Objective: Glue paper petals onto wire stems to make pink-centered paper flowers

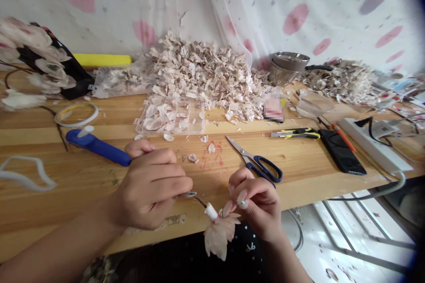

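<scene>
My left hand (154, 185) is closed around a thin dark stem (200, 201). A pale petal flower (219, 239) hangs downward from the stem's end, with a white wrapped band (211, 212) at its base. My right hand (255, 201) is just right of the flower, thumb and fingertips pinched together beside a small pale petal (227, 208). Beyond that hand lie scissors (262, 166) with dark blue handles. A blue tool (99, 148) rests on the table, its right end partly behind my left hand.
A large heap of dried petals (199, 68) and a clear compartment box (172, 117) fill the back of the wooden table (43, 225). A yellow cutter (295, 133), black phone (341, 152) and white power strip (375, 146) lie right. A tape roll (76, 115) sits left.
</scene>
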A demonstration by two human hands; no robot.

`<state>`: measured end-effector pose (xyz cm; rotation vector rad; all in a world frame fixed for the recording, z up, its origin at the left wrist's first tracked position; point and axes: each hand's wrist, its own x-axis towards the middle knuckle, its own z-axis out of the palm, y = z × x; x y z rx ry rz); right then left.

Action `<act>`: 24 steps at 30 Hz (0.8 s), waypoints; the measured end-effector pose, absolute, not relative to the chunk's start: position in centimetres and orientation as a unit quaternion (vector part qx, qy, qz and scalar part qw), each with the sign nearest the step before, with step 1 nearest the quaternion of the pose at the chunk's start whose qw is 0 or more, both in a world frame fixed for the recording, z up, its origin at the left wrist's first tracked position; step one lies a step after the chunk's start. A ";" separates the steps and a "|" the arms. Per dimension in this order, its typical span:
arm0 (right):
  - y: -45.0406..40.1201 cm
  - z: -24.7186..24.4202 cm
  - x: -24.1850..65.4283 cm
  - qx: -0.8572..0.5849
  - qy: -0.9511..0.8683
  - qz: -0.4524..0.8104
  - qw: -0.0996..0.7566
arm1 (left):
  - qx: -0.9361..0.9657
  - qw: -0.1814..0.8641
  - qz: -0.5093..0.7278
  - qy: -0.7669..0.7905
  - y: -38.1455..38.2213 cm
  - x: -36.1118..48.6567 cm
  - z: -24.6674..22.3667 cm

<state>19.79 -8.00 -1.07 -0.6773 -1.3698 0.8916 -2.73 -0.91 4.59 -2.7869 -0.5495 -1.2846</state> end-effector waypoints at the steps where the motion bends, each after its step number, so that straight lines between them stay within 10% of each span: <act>1: -8.0 -1.0 19.8 -0.295 -0.600 0.387 0.635 | -0.893 0.011 -0.413 -0.178 -0.9 -2.7 4.6; 24: -7.8 -1.0 20.2 -0.269 -0.640 0.399 0.599 | -0.907 0.010 -0.390 -0.159 -0.7 -2.7 4.4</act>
